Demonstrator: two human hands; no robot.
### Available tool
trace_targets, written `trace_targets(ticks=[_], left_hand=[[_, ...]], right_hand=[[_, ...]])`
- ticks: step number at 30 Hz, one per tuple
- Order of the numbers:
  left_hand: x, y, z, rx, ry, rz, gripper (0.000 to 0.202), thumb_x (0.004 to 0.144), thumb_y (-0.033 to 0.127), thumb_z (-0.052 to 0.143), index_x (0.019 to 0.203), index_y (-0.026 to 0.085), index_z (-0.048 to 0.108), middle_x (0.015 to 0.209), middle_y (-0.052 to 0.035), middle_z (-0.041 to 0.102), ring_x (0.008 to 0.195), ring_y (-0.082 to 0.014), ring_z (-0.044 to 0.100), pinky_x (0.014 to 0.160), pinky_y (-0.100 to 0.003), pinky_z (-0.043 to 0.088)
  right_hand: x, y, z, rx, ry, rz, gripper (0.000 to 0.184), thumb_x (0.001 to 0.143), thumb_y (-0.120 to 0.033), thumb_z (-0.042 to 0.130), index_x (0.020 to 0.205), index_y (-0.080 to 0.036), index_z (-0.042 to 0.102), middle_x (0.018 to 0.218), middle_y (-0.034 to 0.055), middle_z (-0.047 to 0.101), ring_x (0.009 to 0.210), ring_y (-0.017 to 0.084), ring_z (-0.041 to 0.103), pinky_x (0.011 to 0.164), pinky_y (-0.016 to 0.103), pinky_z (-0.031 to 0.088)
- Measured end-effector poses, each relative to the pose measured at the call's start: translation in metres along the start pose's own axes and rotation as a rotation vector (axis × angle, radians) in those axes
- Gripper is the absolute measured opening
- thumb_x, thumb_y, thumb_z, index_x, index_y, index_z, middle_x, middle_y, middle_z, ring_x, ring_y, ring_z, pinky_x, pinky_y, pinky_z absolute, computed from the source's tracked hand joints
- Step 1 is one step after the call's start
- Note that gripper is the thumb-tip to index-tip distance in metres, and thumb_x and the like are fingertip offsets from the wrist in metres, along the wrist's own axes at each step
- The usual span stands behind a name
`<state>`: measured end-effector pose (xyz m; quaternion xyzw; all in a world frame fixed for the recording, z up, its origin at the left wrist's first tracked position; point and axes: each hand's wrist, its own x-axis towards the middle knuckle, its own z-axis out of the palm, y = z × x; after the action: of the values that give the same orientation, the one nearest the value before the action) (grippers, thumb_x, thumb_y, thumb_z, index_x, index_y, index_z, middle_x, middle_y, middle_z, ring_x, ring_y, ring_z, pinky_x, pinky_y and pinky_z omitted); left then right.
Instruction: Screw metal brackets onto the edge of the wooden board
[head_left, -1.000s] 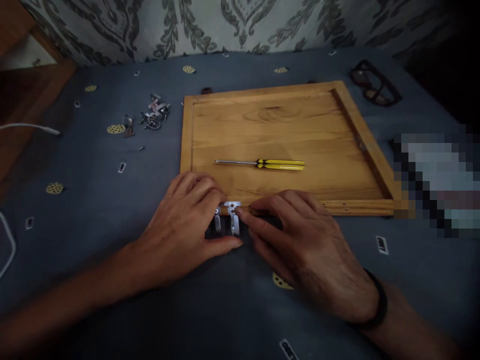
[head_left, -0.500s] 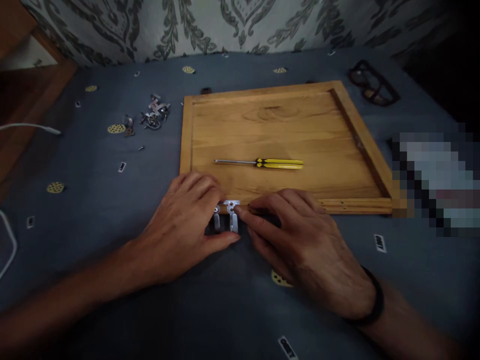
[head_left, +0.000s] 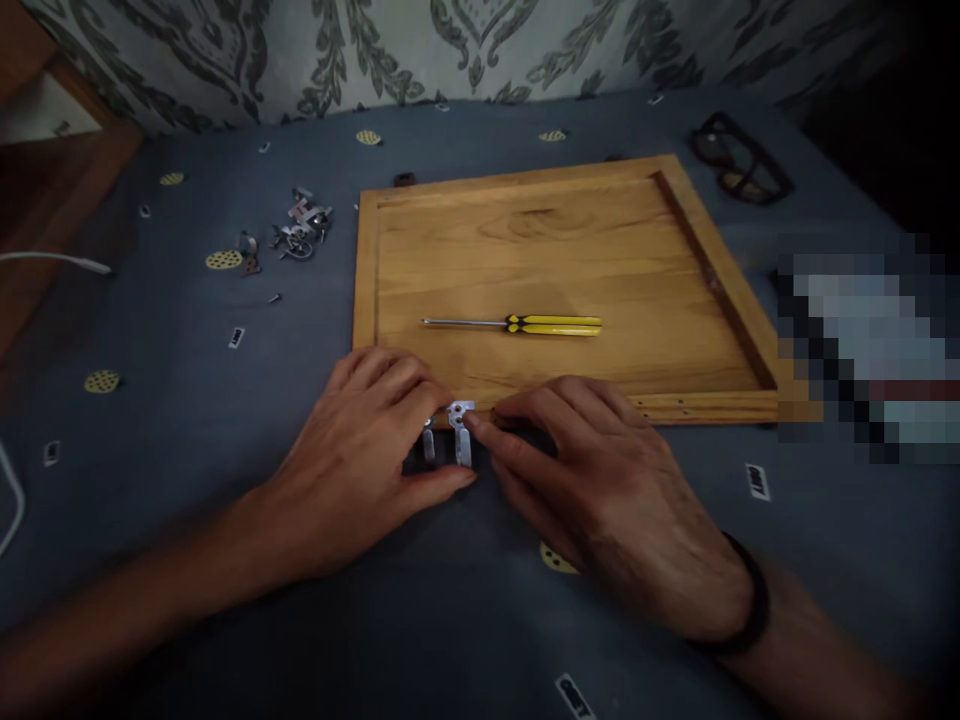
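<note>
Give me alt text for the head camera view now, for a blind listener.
Left hand and right hand flank two metal brackets at the near edge of a wooden panel. A yellow-handled screwdriver lies on it; loose metal hardware and glasses lie on blue cloth.

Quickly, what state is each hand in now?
Left hand: open, over wooden frame, thumb by metal bracket.
Right hand: fingers bent, index fingertip at that bracket; grip unclear.

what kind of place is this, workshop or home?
Likely a home room rather than a workshop, though only a corner shows: a printed blue cloth covers the work surface, a leaf-patterned backdrop stands behind it, and glasses lie beyond the wooden panel.
</note>
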<state>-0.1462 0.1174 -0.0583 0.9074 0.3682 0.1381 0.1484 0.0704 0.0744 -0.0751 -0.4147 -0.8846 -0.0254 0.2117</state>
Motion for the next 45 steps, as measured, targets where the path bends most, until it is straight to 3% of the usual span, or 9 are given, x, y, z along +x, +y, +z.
trace_targets(ticks=[23, 29, 31, 36, 41, 45], left_hand=[[0.002, -0.001, 0.0, -0.012, 0.004, 0.011, 0.031, 0.087, 0.039, 0.077, 0.104, 0.016, 0.067, 0.109, -0.0073, 0.07, 0.109, -0.0285, 0.061, 0.096, -0.049, 0.046], [0.002, -0.001, 0.001, 0.005, -0.015, 0.0, 0.031, 0.086, 0.04, 0.078, 0.103, 0.016, 0.067, 0.111, -0.008, 0.07, 0.111, -0.0295, 0.061, 0.098, -0.049, 0.045], [0.001, -0.002, -0.001, 0.001, -0.036, -0.004, 0.036, 0.086, 0.045, 0.078, 0.106, 0.017, 0.066, 0.112, -0.0076, 0.07, 0.113, -0.0299, 0.06, 0.098, -0.049, 0.046], [0.0, -0.004, -0.015, -0.049, -0.003, -0.064, 0.07, 0.076, 0.067, 0.078, 0.123, 0.018, 0.061, 0.122, -0.0097, 0.067, 0.119, -0.032, 0.058, 0.098, -0.048, 0.049], [-0.003, -0.006, -0.018, -0.011, -0.05, -0.058, 0.054, 0.075, 0.062, 0.081, 0.104, 0.019, 0.064, 0.115, -0.0077, 0.068, 0.116, -0.0315, 0.059, 0.097, -0.048, 0.049], [-0.006, -0.007, -0.008, 0.041, -0.039, 0.002, 0.053, 0.076, 0.056, 0.083, 0.107, 0.017, 0.065, 0.113, -0.009, 0.068, 0.114, -0.0312, 0.059, 0.099, -0.049, 0.047]], right_hand=[[-0.003, 0.001, 0.001, 0.004, -0.013, 0.022, 0.023, 0.101, -0.02, 0.051, 0.117, -0.018, 0.068, 0.095, 0.0064, 0.069, 0.09, 0.022, 0.059, 0.082, 0.035, 0.045], [-0.002, 0.0, 0.001, 0.009, -0.019, 0.024, 0.022, 0.102, -0.018, 0.048, 0.108, -0.02, 0.069, 0.093, 0.0055, 0.068, 0.089, 0.022, 0.058, 0.082, 0.034, 0.043], [-0.002, -0.001, 0.001, 0.018, -0.031, 0.023, 0.021, 0.101, -0.018, 0.05, 0.108, -0.02, 0.069, 0.093, 0.0062, 0.068, 0.088, 0.022, 0.057, 0.081, 0.035, 0.043], [-0.001, -0.001, -0.002, 0.029, -0.033, 0.018, 0.021, 0.101, -0.018, 0.05, 0.106, -0.02, 0.07, 0.097, 0.0073, 0.069, 0.089, 0.023, 0.058, 0.081, 0.036, 0.044], [0.001, 0.0, -0.002, 0.01, -0.027, 0.011, 0.02, 0.099, -0.017, 0.053, 0.108, -0.021, 0.07, 0.096, 0.0065, 0.07, 0.088, 0.023, 0.06, 0.079, 0.036, 0.047], [0.001, 0.001, -0.001, 0.017, -0.023, 0.011, 0.02, 0.097, -0.015, 0.055, 0.11, -0.019, 0.07, 0.096, 0.007, 0.069, 0.088, 0.024, 0.06, 0.079, 0.037, 0.047]])
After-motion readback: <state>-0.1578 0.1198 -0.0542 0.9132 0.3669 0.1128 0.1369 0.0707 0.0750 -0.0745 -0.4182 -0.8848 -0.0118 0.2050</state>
